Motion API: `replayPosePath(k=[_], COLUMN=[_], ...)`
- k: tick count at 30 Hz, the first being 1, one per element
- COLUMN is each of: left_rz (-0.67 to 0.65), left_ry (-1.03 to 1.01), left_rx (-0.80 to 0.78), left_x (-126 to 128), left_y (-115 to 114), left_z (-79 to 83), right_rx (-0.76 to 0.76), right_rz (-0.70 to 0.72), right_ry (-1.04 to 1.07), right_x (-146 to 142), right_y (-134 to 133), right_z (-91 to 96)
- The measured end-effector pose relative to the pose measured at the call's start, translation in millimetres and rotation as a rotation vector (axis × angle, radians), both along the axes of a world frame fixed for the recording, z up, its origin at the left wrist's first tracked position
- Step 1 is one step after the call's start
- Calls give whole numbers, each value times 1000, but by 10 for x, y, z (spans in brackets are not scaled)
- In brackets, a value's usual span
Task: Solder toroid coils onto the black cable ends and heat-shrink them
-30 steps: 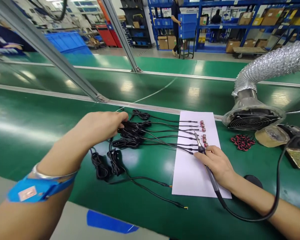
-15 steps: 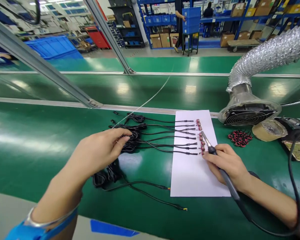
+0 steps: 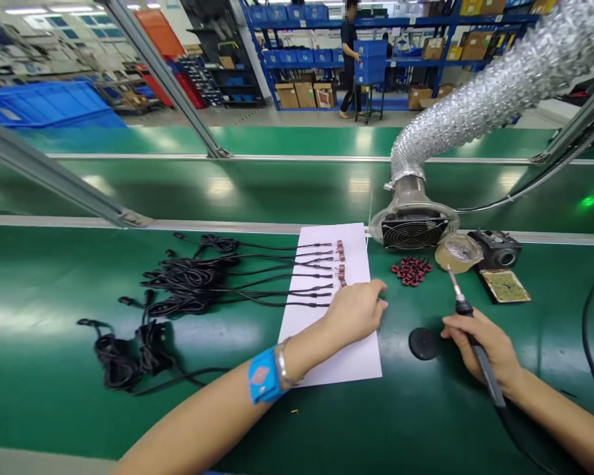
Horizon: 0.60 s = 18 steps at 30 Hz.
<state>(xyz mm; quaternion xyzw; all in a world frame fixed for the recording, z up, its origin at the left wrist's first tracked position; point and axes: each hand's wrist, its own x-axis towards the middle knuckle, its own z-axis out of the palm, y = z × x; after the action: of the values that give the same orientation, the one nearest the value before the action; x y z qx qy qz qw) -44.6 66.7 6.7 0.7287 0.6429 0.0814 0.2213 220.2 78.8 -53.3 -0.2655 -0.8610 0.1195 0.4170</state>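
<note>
My left hand lies over the sheet of white paper, its fingers curled at the right edge; what they hold, if anything, is hidden. My right hand grips a soldering iron by its handle. The iron's tip is at the round, cream-coloured cup. Black cables lie coiled on the left, and several of their ends reach in a row onto the paper. Small reddish-brown parts stand in a column beside those ends; my left hand covers the lower ones.
A fume extractor with a silver duct stands behind the paper. Nearby are a pile of red-and-black parts, a black disc, a yellowish sponge tray and a black iron stand. Beyond the bench, a person stands beside blue crates.
My left hand has moved right from the cables, where it pinched a thin pale wire, to the paper. My right hand has carried the soldering iron from the small parts to the cup. The view has shifted.
</note>
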Motion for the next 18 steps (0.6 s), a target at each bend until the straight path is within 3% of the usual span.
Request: replayPosePath(k=[6, 18], left_rz=[85, 165], left_ry=[62, 98], left_rx=[31, 41], left_x=[347, 443], left_y=[363, 396], left_z=[-204, -283], right_rx=[-7, -101], right_rz=[125, 142], right_ry=[58, 85], right_x=[-4, -35], right_y=[-47, -87], right_z=[19, 13])
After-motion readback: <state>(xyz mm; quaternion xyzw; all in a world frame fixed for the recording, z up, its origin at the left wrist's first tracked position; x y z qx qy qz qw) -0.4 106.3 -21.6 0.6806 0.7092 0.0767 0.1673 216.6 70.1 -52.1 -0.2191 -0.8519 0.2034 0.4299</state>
